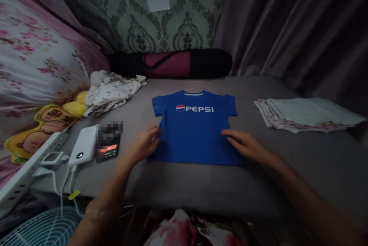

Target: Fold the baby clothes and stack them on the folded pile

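A blue T-shirt [195, 138] with a white PEPSI print and round logo lies flat on the grey bed sheet, its collar facing away from me. My left hand [146, 141] is at the shirt's left side edge. Its fingers are slightly blurred and loosely bent, with a gap between them. At the opposite side edge, my right hand [244, 144] has its fingers stretched out over the cloth, the fingertips touching or just above the shirt. Neither hand lifts any fabric that I can see.
Folded pale cloths [307, 113] are stacked at the right. On the left lie a crumpled spotted cloth [112, 92], a phone [107, 148], a white power bank [84, 145] and a power strip [31, 167] with cables. A black and maroon bag [169, 63] lies along the wall.
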The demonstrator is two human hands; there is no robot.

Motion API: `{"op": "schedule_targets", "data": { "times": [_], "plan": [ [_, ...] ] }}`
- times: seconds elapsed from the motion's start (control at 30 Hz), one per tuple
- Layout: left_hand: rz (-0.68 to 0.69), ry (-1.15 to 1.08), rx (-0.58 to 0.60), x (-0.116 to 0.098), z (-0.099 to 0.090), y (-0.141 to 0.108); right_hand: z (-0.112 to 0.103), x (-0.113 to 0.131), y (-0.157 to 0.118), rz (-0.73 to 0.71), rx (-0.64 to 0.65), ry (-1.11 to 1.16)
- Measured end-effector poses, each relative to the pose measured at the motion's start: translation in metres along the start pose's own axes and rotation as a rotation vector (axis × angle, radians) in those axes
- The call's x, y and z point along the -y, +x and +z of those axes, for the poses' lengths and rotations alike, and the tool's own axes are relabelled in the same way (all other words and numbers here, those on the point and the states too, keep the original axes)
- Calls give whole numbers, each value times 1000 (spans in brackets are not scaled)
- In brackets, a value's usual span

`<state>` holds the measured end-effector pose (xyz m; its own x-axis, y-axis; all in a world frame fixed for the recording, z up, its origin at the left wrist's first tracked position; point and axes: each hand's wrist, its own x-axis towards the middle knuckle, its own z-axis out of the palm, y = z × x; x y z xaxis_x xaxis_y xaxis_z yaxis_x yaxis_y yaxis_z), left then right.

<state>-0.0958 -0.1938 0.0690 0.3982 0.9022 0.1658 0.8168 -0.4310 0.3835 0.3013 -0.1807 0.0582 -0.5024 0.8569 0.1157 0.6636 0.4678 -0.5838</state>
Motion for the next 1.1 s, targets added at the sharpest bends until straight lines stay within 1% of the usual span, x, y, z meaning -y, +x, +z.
{"op": "schedule_targets", "data": {
  "times": [0.07,0.1,0.17,0.23,0.3,0.4,0.5,0.6,0.73,0.87,1.0,1.1],
  "plan": [
    [41,-12,-61,-8,22,43,14,-11,41,3,-70,-97],
    [75,-16,-44,-12,34,64,21,-16,60,17,-68,-152],
    [97,8,-1,-18,57,99,35,-25,91,40,-17,-261],
    [58,81,62,-21,74,119,43,-30,110,80,27,-360],
    [8,142,127,-18,83,125,47,-33,116,104,55,-428],
    [-10,185,181,-9,84,115,48,-36,108,72,78,-466],
    [14,216,178,2,79,98,46,-35,90,0,97,-477],
    [47,238,172,11,73,79,45,-29,69,-56,125,-468],
    [78,196,223,19,60,55,42,-16,39,-95,166,-422],
    [66,142,288,25,45,32,40,0,11,-138,197,-356],
    [35,99,270,26,33,9,40,18,-19,-170,224,-284],
    [10,34,271,25,25,-2,36,33,-39,-178,248,-207]
  ]
}}
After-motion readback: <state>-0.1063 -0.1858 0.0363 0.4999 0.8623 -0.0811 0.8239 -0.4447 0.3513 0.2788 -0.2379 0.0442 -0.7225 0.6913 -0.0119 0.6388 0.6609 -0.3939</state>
